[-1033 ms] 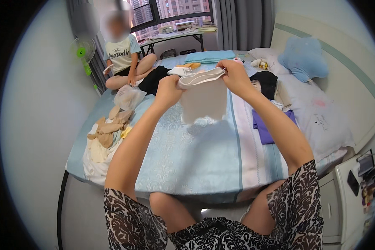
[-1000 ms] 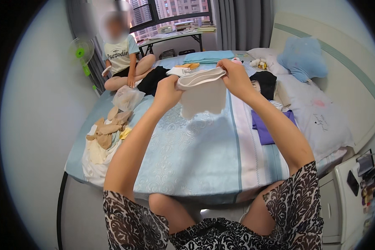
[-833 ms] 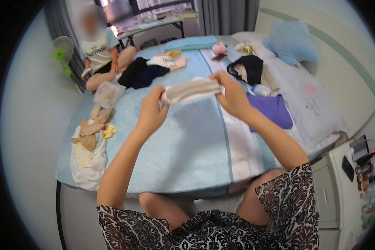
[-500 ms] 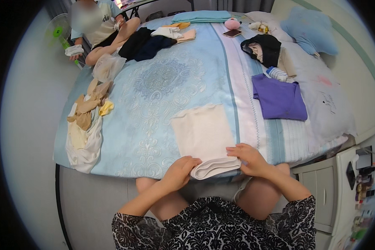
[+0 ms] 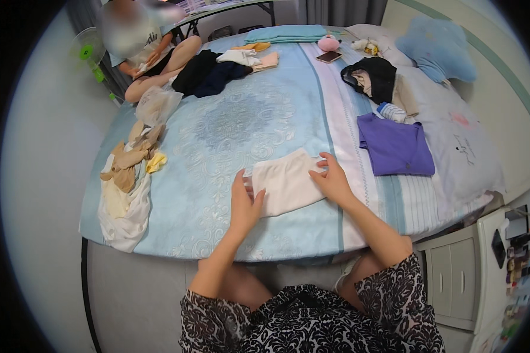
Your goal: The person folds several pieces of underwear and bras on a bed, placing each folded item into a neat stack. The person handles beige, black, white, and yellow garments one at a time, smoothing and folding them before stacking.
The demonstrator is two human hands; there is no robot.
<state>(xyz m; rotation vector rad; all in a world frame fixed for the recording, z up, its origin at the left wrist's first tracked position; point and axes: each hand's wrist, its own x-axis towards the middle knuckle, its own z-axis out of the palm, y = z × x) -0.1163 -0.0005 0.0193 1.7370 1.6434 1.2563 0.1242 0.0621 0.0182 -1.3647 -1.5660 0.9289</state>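
A cream folded garment (image 5: 287, 183) lies flat on the light blue patterned bedspread (image 5: 235, 123) near the bed's front edge. My left hand (image 5: 245, 200) rests with fingers spread on the garment's left end. My right hand (image 5: 332, 179) lies flat with fingers apart on its right end. Neither hand grips anything.
A folded purple garment (image 5: 395, 145) lies to the right, with a black and beige pile (image 5: 376, 79) behind it. Beige and white clothes (image 5: 125, 183) hang over the left edge. A person (image 5: 142, 44) sits at the far left corner beside dark clothes (image 5: 209, 73). A white bedside cabinet (image 5: 483, 265) stands at right.
The garment was held up in the air with both hands, then brought down and folded. It now lies flat on the bed, and both hands have let go and press on its ends.
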